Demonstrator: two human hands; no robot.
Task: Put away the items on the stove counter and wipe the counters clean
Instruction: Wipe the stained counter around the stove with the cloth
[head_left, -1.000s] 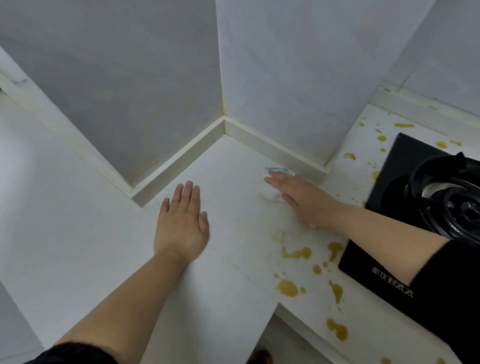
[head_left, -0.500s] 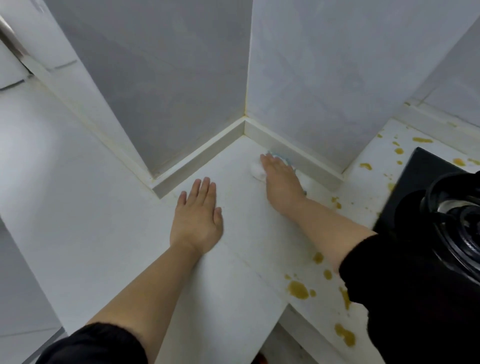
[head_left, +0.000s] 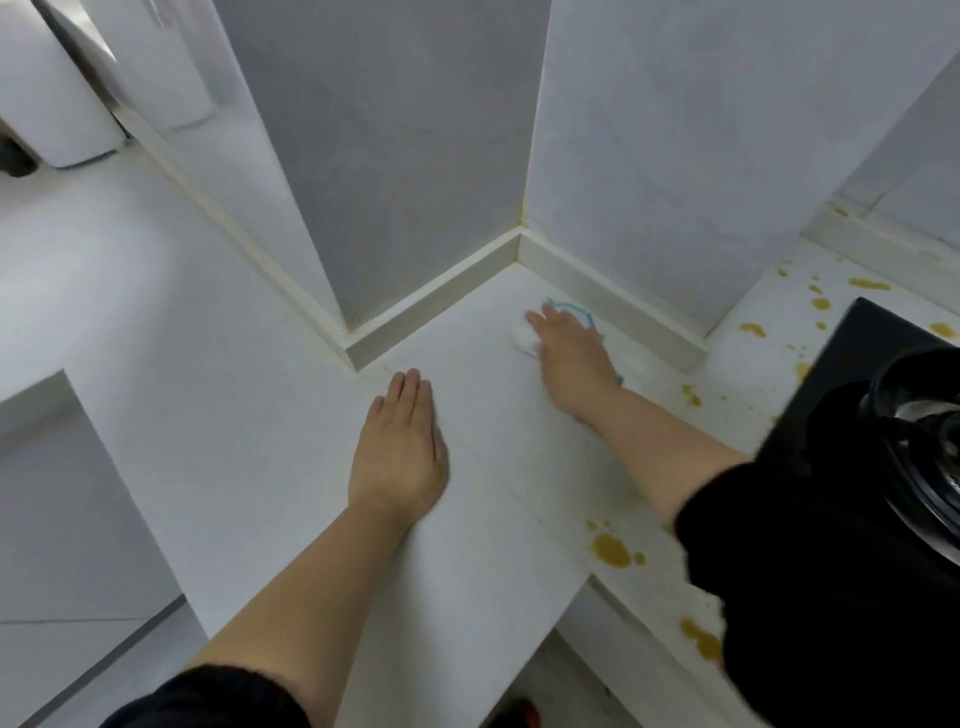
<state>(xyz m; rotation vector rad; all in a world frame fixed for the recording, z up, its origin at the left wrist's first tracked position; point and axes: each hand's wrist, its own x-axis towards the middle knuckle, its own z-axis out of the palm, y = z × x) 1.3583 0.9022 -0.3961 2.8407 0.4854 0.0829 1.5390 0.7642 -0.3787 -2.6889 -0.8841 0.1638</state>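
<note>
Both of your hands are on the white counter (head_left: 249, 426). Left hand (head_left: 400, 447): palm down, fingers straight and together, holding nothing, resting flat near the counter's middle. Right hand (head_left: 571, 358): fingers extended, pressing flat on a white cloth (head_left: 521, 339) with blue edging. The cloth lies on the counter close to the far inner corner, just beside the wall ledge. Yellow-brown stains (head_left: 612, 550) dot the counter on the right, around your right forearm. Black stove (head_left: 852, 353) sits at the right, its burner (head_left: 930, 447) partly in view.
</note>
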